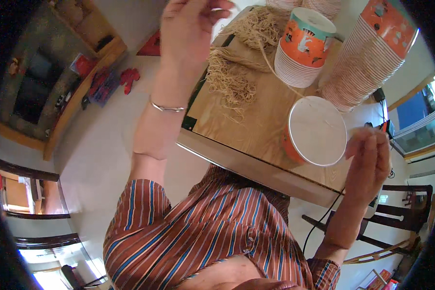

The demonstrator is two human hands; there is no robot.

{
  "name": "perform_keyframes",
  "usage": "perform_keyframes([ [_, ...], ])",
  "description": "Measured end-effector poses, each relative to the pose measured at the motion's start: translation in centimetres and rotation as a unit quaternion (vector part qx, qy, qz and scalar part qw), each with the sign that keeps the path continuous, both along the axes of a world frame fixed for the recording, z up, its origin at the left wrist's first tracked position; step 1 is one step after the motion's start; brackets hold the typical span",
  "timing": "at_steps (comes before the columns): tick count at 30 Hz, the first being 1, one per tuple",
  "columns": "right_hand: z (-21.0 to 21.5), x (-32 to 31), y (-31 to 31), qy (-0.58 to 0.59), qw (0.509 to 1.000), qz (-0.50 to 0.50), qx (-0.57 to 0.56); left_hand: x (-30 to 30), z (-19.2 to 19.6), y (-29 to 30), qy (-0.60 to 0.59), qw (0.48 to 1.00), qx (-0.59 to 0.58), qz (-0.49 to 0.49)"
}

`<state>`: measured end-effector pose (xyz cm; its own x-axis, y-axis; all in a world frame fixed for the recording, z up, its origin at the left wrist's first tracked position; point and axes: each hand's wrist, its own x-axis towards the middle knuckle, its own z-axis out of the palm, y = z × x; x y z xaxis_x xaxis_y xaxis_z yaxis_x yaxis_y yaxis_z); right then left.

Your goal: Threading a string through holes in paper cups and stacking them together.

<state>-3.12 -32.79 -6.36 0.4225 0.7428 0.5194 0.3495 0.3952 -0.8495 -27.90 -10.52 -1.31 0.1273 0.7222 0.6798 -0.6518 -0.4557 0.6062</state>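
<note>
My left hand (194, 24) is raised at the top edge, left of the twine, with fingers curled and slightly blurred. What it pinches, if anything, I cannot make out. To the right, my right hand (371, 153) has thumb and fingers pressed together, just beside the rim of an orange paper bucket (319, 130). The bucket's white interior faces up. A strand of beige twine (274, 71) runs down from the tangled twine bundle (232, 79) to the bucket's far rim. Whether my right fingertips touch the bucket or hold anything is unclear.
A short upside-down stack of paper buckets (302, 48) stands behind the open one. A taller stack (367, 58) leans at the right. More twine (256, 26) lies at the far end of the wooden table (270, 128). A dark chair (396, 212) stands at right.
</note>
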Motion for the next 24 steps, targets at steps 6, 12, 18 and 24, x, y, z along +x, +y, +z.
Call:
perform_keyframes([
  [6,0.8,1.9,1.8,0.011,1.000,0.000,0.027,5.9,0.3,-3.7,0.048,0.984,-0.112,-0.128],
  [12,-2.1,2.0,2.2,-0.056,0.986,0.045,-0.150,9.0,-2.7,-4.5,0.089,0.980,-0.032,-0.177],
  [18,-2.0,2.3,2.3,-0.199,0.953,0.034,-0.224,10.3,-7.2,-6.9,0.242,0.951,-0.041,-0.187],
  [24,-2.3,0.9,3.3,0.264,0.936,0.200,-0.121,11.3,-8.0,-9.4,0.306,0.947,0.091,-0.027],
])
